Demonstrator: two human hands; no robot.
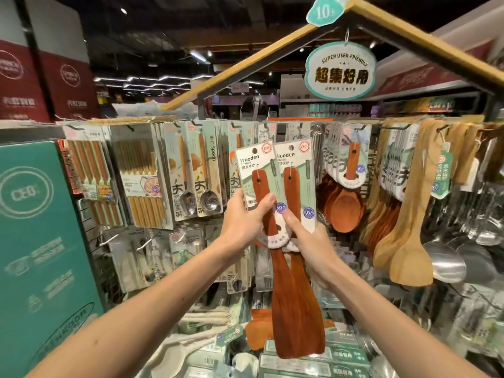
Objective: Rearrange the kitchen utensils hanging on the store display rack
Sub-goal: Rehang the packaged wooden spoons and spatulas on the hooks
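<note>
Two dark wooden spatulas on green "Wooden" cards are held up side by side in front of the display rack point(392, 127). My left hand point(240, 222) grips the left spatula point(275, 282) at its handle, thumb across the front. My right hand point(308, 241) grips the right spatula point(308, 317) and its card point(297, 170), thumb on the card's lower part. Both blades hang down below my hands, overlapping. The cards' top holes sit just below the rack's hooks, off any hook.
Carded chopsticks point(141, 170) and metal spoons point(188, 173) hang at the left. Wooden spoons point(346, 203), pale wooden spatulas point(409, 236) and steel ladles point(447, 263) hang at the right. A green panel point(35, 241) stands far left. Packaged goods lie on the shelf below.
</note>
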